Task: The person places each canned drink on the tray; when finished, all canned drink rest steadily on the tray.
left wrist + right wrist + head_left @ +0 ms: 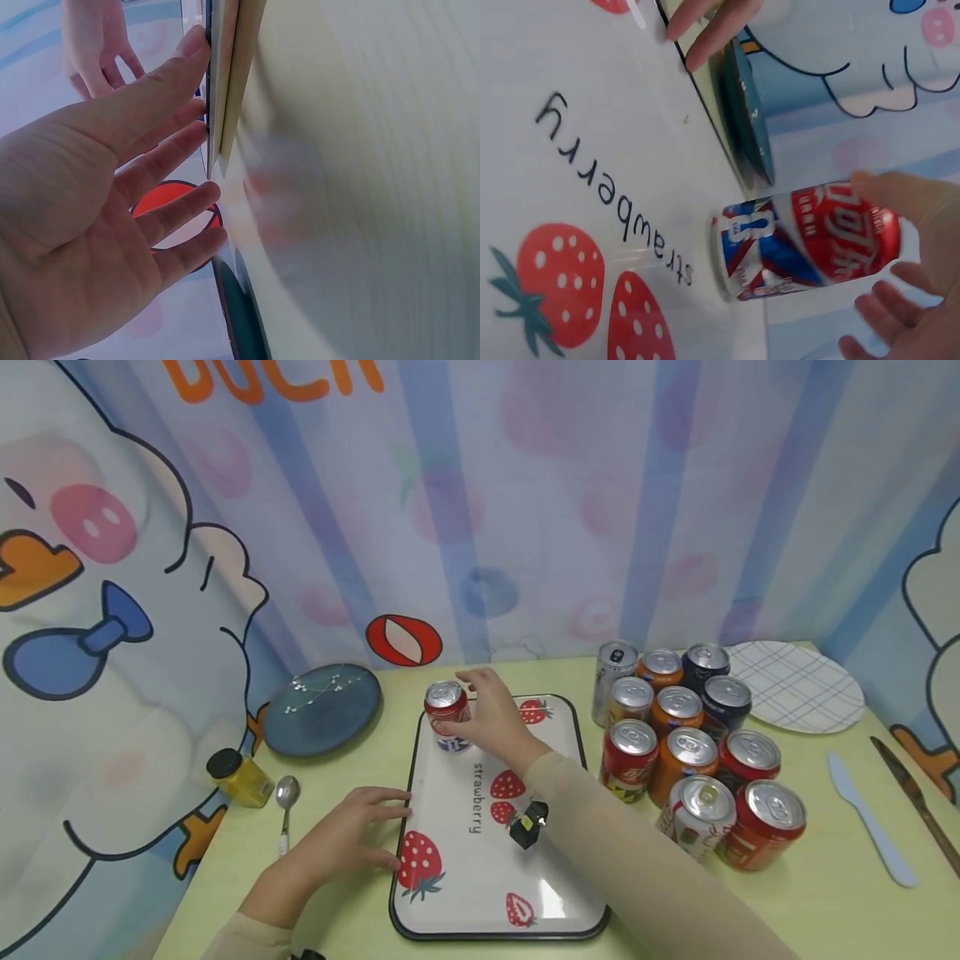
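1. While your left hand (341, 835) is resting its spread fingertips on the tray's left edge, your right hand (491, 714) is reaching to the far-left corner of the tray (465, 897).
2. Your right thumb and fingers are parting around the red can (802, 240), looking loose rather than clasped; the views are leaving any contact unclear.
3. That can is standing upright at the tray's far-left corner.
4. Other cans (682, 768) are crowding together beyond the tray's right edge, partly hiding the white plate (810, 693) at the surface's far-right corner.
5. The blue knife (872, 822) and brown knife (918, 806) are lying toward the surface's right edge.
6. The dark plate (322, 714) is occupying the surface's far-left corner; the yellow bottle (243, 779) and spoon (287, 793) are sitting nearer you along the left edge.
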`<state>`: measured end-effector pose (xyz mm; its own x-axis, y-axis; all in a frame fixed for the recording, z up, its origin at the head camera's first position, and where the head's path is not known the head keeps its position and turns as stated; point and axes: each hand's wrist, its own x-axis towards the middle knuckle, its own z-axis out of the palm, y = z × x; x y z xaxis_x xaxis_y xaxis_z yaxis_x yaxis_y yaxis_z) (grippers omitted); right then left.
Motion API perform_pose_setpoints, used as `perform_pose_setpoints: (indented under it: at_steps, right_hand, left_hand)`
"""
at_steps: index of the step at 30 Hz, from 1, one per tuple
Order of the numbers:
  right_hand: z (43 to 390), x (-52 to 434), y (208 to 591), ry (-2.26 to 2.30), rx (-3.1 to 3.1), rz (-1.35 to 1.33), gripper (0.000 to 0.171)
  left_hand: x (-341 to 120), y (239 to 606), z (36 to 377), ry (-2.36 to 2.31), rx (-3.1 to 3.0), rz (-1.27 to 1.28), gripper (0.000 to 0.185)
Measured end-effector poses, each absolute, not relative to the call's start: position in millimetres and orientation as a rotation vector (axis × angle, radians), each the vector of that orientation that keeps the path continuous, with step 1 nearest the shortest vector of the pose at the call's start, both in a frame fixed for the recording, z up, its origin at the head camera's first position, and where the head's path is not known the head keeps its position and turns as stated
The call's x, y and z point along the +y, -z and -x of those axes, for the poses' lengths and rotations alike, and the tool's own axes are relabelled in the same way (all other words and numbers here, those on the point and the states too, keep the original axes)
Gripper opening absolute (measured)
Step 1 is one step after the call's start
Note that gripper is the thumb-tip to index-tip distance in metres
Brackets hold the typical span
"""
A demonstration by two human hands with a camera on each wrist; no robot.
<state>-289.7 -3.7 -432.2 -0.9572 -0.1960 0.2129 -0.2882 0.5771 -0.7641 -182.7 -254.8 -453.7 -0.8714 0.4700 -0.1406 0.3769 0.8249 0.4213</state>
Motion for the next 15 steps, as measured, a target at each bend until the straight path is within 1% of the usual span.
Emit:
perform_pose_setpoints:
  at_steps: [3,10,15]
  right_hand:
    - [274,4,424,-1.315,-2.735,-0.406,0.082]
    - [228,40,403,-1.146,-2.759,-0.548,0.065]
    - [202,73,394,-1.017,-2.752,-0.621,0.059]
  left_hand:
    - [-253,451,183,-0.561,2.774,-0.647,0.068]
    - [-253,450,183,-0.567,2.775,-0.642,0.068]
    - [-253,454,181,-0.57,2.774,-0.633,0.069]
